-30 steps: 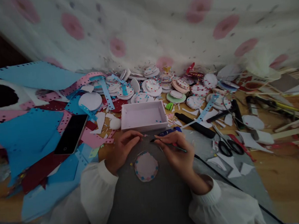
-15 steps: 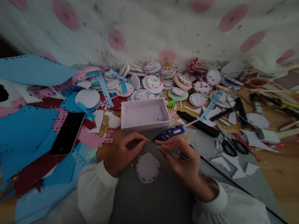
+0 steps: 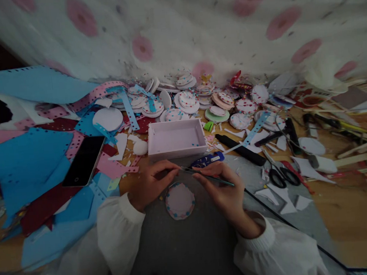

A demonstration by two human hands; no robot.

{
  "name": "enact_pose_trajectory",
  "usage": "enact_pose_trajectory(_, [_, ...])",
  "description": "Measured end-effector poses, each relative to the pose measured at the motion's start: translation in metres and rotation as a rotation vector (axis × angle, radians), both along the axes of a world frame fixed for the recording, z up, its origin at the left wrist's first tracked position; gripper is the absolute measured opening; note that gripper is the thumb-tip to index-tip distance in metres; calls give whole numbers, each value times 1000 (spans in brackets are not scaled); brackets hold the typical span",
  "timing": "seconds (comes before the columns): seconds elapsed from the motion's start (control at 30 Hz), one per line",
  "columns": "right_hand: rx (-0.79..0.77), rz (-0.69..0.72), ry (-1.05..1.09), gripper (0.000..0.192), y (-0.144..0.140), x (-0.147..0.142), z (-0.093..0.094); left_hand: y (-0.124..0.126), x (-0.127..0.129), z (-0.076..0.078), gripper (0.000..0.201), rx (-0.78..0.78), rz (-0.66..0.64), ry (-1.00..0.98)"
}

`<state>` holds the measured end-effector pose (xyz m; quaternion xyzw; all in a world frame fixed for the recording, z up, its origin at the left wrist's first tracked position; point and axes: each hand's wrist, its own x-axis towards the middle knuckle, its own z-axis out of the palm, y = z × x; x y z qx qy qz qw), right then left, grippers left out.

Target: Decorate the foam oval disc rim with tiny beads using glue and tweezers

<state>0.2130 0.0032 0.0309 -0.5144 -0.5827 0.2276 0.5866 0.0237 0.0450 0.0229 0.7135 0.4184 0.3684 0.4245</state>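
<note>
Head view: right hand [image 3: 221, 189] pinches thin metal tweezers [image 3: 205, 175], long axis pointing left to the left hand's [image 3: 149, 184] closed fingertips, just above the round pink dotted disc [image 3: 179, 200].

**Wooden floor under craft litter**

Wooden floor [image 3: 349, 222], bare at the right, crowded elsewhere. Blue paper sheets [image 3: 24, 161] with pink and dark red scraps at the left, a black phone [image 3: 83, 161] lying on top of them. White box [image 3: 176, 139] near the middle, open side up. Behind it, stacks of decorated paper discs [image 3: 187, 101] along the foot of a spotted cloth [image 3: 176, 33]. Grey mat [image 3: 191, 241] in front, one pink disc [image 3: 180, 200] flat on it. Scissors [image 3: 282, 176], white offcuts [image 3: 289, 205] and wooden sticks [image 3: 357, 159] to the right.
</note>
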Motion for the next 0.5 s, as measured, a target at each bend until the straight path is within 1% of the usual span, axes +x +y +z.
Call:
enact_pose_trajectory(0.23, [41, 27, -4, 16, -1, 0, 0, -1, 1, 2, 14, -1, 5, 44])
enact_pose_trajectory(0.5, [43, 5, -14, 16, 0, -1, 2, -1, 1, 0, 13, 41, 9, 6])
